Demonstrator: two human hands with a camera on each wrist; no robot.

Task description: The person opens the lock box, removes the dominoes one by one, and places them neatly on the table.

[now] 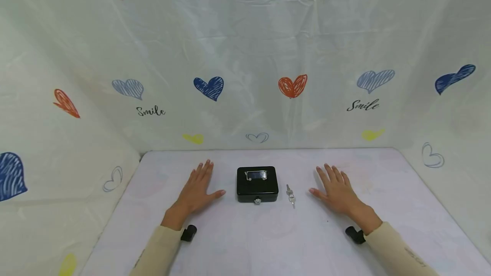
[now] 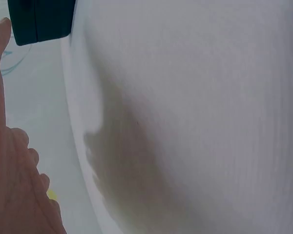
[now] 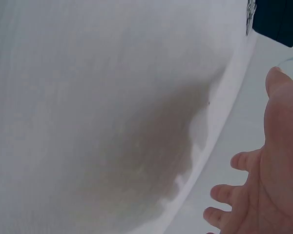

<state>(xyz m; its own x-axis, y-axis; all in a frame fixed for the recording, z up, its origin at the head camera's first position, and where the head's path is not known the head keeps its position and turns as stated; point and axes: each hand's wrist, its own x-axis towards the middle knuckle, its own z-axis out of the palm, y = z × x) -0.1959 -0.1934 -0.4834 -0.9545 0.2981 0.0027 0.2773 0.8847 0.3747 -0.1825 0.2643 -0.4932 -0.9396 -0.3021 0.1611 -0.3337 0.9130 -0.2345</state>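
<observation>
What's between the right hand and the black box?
The keys lie on the table between the right hand and the black box, as the head view shows.

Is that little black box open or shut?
Shut: the black box has its lid lying flat, with no gap visible along the front edge. Whether it is locked, I cannot tell.

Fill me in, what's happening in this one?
Nothing is being handled at this moment. A person's left grip and right grip are spread and empty, one on either side of a closed black box on the white table. Silver keys lie beside the box, between it and the right grip, also untouched.
</observation>
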